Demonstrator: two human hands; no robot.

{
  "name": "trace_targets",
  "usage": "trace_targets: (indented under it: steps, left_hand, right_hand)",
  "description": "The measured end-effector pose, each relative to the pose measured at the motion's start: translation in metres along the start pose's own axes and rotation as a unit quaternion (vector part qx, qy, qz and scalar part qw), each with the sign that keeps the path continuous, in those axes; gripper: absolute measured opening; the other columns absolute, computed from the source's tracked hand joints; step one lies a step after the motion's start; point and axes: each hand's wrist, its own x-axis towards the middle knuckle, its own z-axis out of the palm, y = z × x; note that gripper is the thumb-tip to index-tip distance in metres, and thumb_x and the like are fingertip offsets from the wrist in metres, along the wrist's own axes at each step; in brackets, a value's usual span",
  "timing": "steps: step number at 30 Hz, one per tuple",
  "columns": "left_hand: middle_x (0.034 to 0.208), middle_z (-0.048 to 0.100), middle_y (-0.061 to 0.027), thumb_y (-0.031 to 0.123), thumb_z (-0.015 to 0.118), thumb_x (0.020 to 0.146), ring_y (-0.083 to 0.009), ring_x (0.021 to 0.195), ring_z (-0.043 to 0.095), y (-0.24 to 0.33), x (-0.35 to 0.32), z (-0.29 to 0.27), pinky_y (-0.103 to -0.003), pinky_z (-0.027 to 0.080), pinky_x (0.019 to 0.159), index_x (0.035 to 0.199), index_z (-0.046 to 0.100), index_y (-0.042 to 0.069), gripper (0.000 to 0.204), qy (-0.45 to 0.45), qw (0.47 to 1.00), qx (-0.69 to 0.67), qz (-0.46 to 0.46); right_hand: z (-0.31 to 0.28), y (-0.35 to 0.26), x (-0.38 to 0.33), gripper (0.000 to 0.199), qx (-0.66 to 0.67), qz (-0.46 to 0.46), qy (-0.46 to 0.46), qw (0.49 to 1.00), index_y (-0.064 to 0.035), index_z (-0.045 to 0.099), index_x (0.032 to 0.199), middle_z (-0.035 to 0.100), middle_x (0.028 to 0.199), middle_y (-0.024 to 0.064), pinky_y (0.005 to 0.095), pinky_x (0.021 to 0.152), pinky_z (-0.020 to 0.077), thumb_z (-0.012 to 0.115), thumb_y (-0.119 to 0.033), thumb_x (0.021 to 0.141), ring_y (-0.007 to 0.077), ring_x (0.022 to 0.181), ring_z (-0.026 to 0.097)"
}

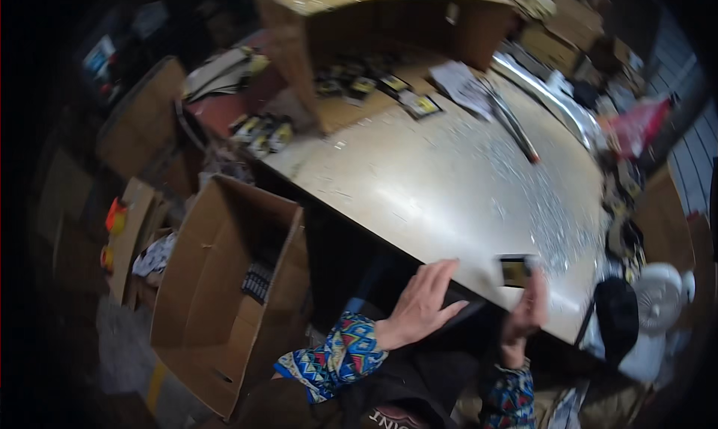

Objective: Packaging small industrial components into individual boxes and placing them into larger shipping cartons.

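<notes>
My left hand (423,303) hangs over the table's near edge, palm downward. Its fingers are stretched out and it holds nothing. My right hand (529,305) is smeared by motion at the same edge, farther right. Beside its fingertips is a small flat black-and-yellow packet (514,273); the blur hides whether the fingers grip it or only touch it. Many thin clear slivers (550,216) lie scattered on the pale table (419,197), mostly to the right.
An open cardboard box (288,51) lies on its side at the back, with dark-and-yellow packs (359,85) spilling out. Another open carton (191,279) stands left, below table height. A long thin tool (516,130) rests near crumpled paper (460,85). A white fan (658,302) stands right.
</notes>
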Motion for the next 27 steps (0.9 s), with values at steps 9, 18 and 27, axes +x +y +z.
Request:
trace_targets:
  steps: [9, 18, 27]
  left_hand:
    - [0.099, 0.054, -0.0199, 0.009, 0.057, 0.081, -0.0364, 0.093, 0.052, -0.068, 0.073, -0.022, -0.047, 0.042, 0.082, 0.102, 0.055, 0.000, 0.022, 0.045, 0.994, 0.088, 0.046]
    - [0.127, 0.051, -0.0176, 0.020, 0.069, 0.083, -0.0347, 0.120, 0.045, -0.186, 0.191, -0.127, -0.046, 0.038, 0.102, 0.132, 0.046, 0.000, 0.058, 0.065, 0.920, 0.383, 0.050]
    - [0.121, 0.056, -0.0211, 0.030, 0.072, 0.080, -0.0386, 0.120, 0.049, -0.213, 0.326, -0.055, -0.048, 0.044, 0.098, 0.117, 0.056, 0.004, 0.048, -0.073, 0.945, 0.298, -0.113]
  right_hand:
    - [0.054, -0.003, 0.021, 0.024, 0.081, 0.065, -0.233, 0.967, 0.0035, 0.065, 0.117, 0.062, 0.126, 0.0186, 0.0327, 0.094, 0.0485, 0.059, -0.004, 0.094, 0.0267, 0.113, 0.061]
    - [0.137, 0.083, 0.140, 0.025, -0.237, -0.147, -0.170, 0.945, -0.0061, 0.067, 0.110, 0.060, 0.117, 0.0220, 0.0474, 0.095, 0.0447, 0.063, -0.018, 0.088, 0.0392, 0.114, 0.053]
    - [0.139, 0.068, 0.122, 0.030, -0.271, -0.159, -0.307, 0.899, -0.0093, 0.060, 0.120, 0.058, 0.122, 0.0133, 0.0472, 0.094, 0.0430, 0.059, -0.021, 0.092, 0.0370, 0.118, 0.049]
